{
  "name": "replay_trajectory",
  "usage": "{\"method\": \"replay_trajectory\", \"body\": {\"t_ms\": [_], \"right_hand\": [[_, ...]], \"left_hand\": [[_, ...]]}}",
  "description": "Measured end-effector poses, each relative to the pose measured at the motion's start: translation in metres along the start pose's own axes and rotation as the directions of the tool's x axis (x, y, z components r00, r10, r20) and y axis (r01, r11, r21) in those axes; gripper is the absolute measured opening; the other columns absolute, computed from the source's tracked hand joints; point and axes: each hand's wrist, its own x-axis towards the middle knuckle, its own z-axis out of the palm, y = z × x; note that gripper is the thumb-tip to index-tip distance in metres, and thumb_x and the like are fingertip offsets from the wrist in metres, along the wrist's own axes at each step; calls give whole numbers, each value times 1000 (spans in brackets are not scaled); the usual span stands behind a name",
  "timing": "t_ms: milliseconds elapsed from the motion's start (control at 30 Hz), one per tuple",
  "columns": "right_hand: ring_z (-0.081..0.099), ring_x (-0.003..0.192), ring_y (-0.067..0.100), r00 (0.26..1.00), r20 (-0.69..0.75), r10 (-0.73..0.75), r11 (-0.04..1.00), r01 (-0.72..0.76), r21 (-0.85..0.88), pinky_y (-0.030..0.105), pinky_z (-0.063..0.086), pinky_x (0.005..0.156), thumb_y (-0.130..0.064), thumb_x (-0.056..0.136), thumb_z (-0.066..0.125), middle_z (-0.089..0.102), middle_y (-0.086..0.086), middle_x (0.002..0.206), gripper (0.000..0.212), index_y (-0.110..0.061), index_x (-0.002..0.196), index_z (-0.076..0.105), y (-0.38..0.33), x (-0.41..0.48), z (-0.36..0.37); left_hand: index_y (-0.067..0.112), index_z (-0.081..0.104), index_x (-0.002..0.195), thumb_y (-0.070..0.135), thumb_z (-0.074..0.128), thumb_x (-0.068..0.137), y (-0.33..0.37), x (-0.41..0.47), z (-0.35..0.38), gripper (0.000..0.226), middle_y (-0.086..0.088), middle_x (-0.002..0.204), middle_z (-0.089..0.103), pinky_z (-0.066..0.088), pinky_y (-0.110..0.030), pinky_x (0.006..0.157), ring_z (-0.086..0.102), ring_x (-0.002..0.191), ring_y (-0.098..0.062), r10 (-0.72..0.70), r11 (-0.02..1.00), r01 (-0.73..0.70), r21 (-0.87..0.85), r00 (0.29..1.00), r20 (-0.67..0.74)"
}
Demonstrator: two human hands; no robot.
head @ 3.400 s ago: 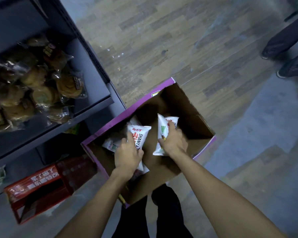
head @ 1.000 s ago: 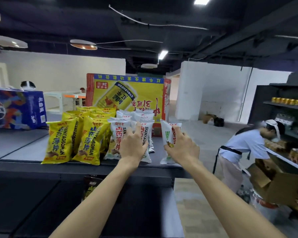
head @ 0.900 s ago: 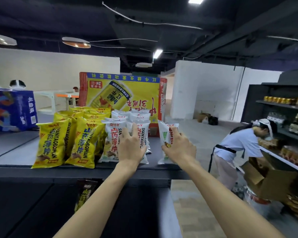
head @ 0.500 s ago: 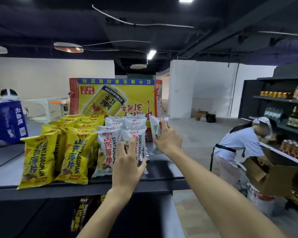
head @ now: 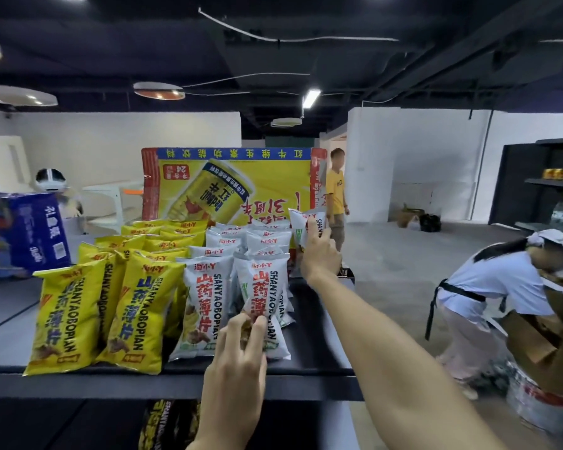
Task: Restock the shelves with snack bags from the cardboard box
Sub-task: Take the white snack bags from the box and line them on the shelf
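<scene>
The left hand [head: 238, 358] rests with nearly straight fingers against the front white snack bag [head: 264, 297] on the dark shelf [head: 111, 381]. The right hand [head: 319, 251] grips a second white bag [head: 301, 224] upright behind the white rows. Glossy, pillow-shaped yellow bags [head: 75, 313] stand just beside them, with a yellow drink carton [head: 234, 186] behind.

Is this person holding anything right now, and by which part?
The right hand grips a white plastic snack bag round its lower part, top showing. The left hand touches the front white shelf bag low down; whether it pinches cannot be told.
</scene>
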Motion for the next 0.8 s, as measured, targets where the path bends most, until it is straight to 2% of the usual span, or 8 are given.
{"method": "replay_trajectory", "body": {"t_ms": [67,133,233,333,433,567,800], "right_hand": [[54,109,35,1000,20,19,999,-20,37,43,50,77,1,91,52,48,16,129,67,-25,147,25,4,-1,10],[50,113,36,999,29,43,995,-45,85,43,48,78,-12,90,62,44,16,133,69,-27,146,24,9,-4,21],[43,119,38,997,49,54,989,-61,137,44,48,77,-23,90,64,38,17,138,74,-31,148,19,14,-11,29],[40,122,37,997,51,52,996,-56,75,45,46,87,-44,89,65,39,18,137,83,-32,152,12,17,-14,28],[40,123,36,997,57,50,998,-53,42,45,42,95,-57,84,65,41,17,136,92,-32,154,10,17,-19,23],[44,122,37,996,71,47,997,-51,55,45,44,94,-55,86,63,41,15,137,86,-34,153,13,20,-28,15],[52,114,35,995,99,12,999,-16,40,43,46,91,-44,90,62,47,14,124,73,-29,150,23,27,-35,-7]], "left_hand": [[17,58,120,1,87,56,-1,-1,0,73,-4,110,53,59,-35,51,61,97,-27,8,1000,-8,3,1000,7],[17,60,118,1,87,57,-2,-2,-2,69,-2,107,55,59,-35,51,62,94,-25,11,1000,-11,5,1000,1],[14,65,115,2,86,58,-4,-6,-8,62,-1,103,58,60,-33,55,63,91,-24,4,1000,-4,18,1000,-16],[14,63,117,0,84,62,-7,-12,-10,60,-2,105,57,60,-33,62,62,93,-24,15,1000,-15,21,1000,-9],[15,59,117,-1,84,62,-9,-15,-10,63,-1,106,55,60,-34,60,61,94,-24,18,1000,-18,4,1000,0],[16,60,115,0,83,63,-6,-14,-15,59,1,102,55,58,-32,63,59,89,-22,35,999,-35,-12,999,-5],[20,61,110,6,80,70,-3,-14,-20,46,5,95,56,56,-28,64,57,82,-17,41,999,-41,5,999,29]]}}
